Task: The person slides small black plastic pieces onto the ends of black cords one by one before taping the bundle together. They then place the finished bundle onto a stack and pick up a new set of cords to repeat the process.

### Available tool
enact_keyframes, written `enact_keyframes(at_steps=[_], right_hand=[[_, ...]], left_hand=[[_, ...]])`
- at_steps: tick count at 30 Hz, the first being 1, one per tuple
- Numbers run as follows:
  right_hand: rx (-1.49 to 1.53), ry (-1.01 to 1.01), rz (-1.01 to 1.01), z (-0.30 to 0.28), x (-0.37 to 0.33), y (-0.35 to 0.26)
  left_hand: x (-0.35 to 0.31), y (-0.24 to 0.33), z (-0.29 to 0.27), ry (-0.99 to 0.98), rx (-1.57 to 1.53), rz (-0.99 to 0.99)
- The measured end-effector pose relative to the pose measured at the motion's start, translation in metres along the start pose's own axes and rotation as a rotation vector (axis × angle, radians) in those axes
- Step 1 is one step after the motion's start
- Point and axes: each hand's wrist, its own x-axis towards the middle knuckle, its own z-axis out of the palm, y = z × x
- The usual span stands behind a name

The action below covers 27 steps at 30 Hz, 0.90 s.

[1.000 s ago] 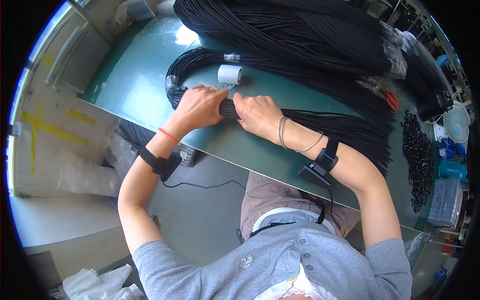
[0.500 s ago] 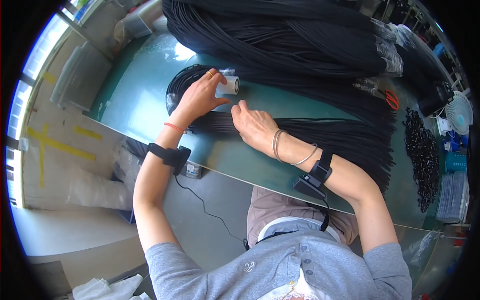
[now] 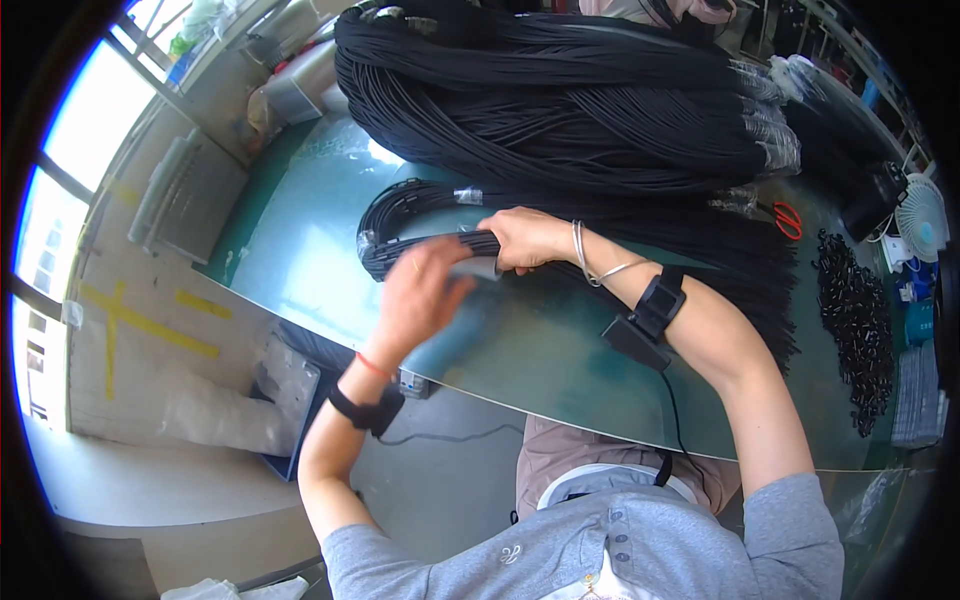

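a glossy green table (image 3: 560,345) spans the room, with a bright window (image 3: 75,215) and a pale wall bearing yellow tape strips (image 3: 115,322) on the left.

the right hand (image 3: 527,240) is clamped on a black cable bundle (image 3: 470,243), its fingers curled around the strands near the middle of the table. the left hand (image 3: 425,295) is blurred, but its thumb and fingers appear closed about one end of a pale tape roll (image 3: 482,267), which sits on the near side of the bundle, just beside the right hand. whether the roll touches the strands cannot be told.

an orange-red bracelet (image 3: 373,367) rings the left wrist, and silvery bangles (image 3: 583,255) the right; a black strapped device sits farther up each forearm.

left of the hands, the bundle bends back in a loop, with clear wraps (image 3: 467,195) around it. beyond lies a large stack of black cables (image 3: 560,115), bound with clear film at its right end. farther right are red-handled scissors (image 3: 788,220), a long heap of small black parts (image 3: 855,335) and a white fan (image 3: 921,220).
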Motion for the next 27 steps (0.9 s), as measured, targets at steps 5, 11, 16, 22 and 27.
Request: enact_keyframes(at_steps=[5,11,16,22,27], right_hand=[[0.629,-0.413,0.051,0.012,0.007,0.005],[-0.209,0.026,-0.142,0.040,-0.007,0.007],[-0.614,0.409,-0.130,0.052,-0.029,-0.025],[-0.446,0.427,-0.196,0.032,-0.020,-0.008],[0.405,-0.300,0.005,0.011,0.005,0.000]], left_hand=[[-0.047,-0.006,0.015,-0.070,0.319,0.285],[0.000,-0.002,0.007,0.205,0.191,0.225],[0.053,-0.058,0.015,-0.241,-0.415,-0.553],[0.038,-0.040,0.022,-0.336,0.119,-0.137],[-0.034,0.007,0.013,-0.191,0.395,0.366]])
